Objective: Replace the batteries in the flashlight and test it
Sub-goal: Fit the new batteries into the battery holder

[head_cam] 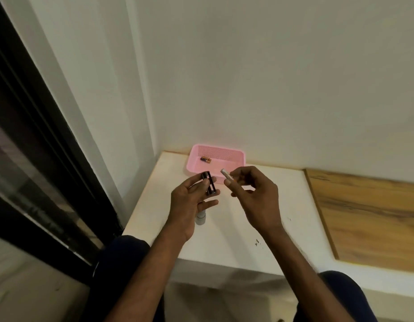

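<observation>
left hand [189,201]: fingers clamped on black battery holder [209,183] | right hand [252,194]: fingertips pinched on a battery [225,175], tip just beside holder | flashlight body [200,217]: on white table [259,228] beneath left fingers | pink tray [234,153]: beyond fingertips, holds another battery [206,160]

The tray [234,154] sat on the table [236,228] at its far edge, against the wall. One battery [205,160] lay inside the tray, toward its left side. Just in front of the tray, above the table, the left hand [189,201] held the battery holder [209,185], and to its right the right hand [255,196] held a second battery [226,174]. Nearer than the tray, under the left hand, the flashlight body [200,218] lay on the table. A wooden board [368,217] lay well right of the tray.
</observation>
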